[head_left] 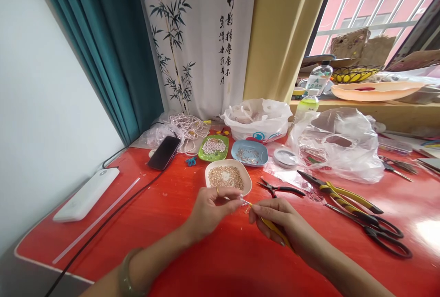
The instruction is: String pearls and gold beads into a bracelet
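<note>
My left hand (209, 212) has its thumb and forefinger pinched together at the tool's tip. What they hold is too small to make out. In my right hand (283, 219) is a pair of yellow-handled pliers (274, 229), its slim silver tip pointing left and meeting the left fingertips. A few tiny shiny bits (246, 210) show just below that meeting point. Right behind my left hand stands a cream dish (248, 181) of gold beads (223, 177). Black-and-red pliers (287, 189) lie on the table beyond my right hand.
A green dish (223, 154) of pale beads and a blue dish (264, 155) of small metal pieces stand behind. Large yellow-black pliers (338, 192) and scissors (373, 228) lie right. Plastic bags (343, 150) fill the back; a phone (164, 152) and white power bank (87, 195) lie left.
</note>
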The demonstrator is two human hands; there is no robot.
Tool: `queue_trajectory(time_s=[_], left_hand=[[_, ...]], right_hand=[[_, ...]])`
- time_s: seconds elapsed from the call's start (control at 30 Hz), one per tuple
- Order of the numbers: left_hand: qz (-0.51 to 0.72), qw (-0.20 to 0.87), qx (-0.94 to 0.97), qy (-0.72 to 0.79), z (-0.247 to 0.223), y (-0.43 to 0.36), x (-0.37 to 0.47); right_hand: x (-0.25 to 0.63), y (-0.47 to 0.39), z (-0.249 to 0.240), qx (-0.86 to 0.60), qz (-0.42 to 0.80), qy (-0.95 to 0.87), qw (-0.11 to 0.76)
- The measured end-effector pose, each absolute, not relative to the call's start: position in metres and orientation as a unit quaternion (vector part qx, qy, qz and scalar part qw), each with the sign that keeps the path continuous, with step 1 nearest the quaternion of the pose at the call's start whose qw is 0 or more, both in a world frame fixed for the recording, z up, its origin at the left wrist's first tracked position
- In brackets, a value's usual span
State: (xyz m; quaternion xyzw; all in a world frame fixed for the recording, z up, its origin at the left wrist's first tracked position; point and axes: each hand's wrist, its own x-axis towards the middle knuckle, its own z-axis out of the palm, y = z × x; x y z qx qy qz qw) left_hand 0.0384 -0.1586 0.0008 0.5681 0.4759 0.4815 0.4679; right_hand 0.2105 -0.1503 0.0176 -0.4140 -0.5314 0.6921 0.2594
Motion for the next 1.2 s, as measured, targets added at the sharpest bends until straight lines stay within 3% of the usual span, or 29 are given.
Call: queue_trajectory(time_s=[0.8,1.0,1.2], left_hand=[[0.490,0.398,0.635,0.445,-0.0016,-0.1585,0.0374],[0.497,0.400,0.626,0.448,-0.0021,-0.1587,0.0368],[0.506,0.398,0.612,0.458,-0.0027,-0.1603,0.0386]], right_hand=[[0.2125,-0.1480,0.0121,-0.385,0.722,-0.520,0.245],[0.2094,-0.1500,0.0130,-0.412,0.677,-0.552,0.258],[0.2078,-0.1543,0.0108,-0.454,0.554,-0.645,0.267]])
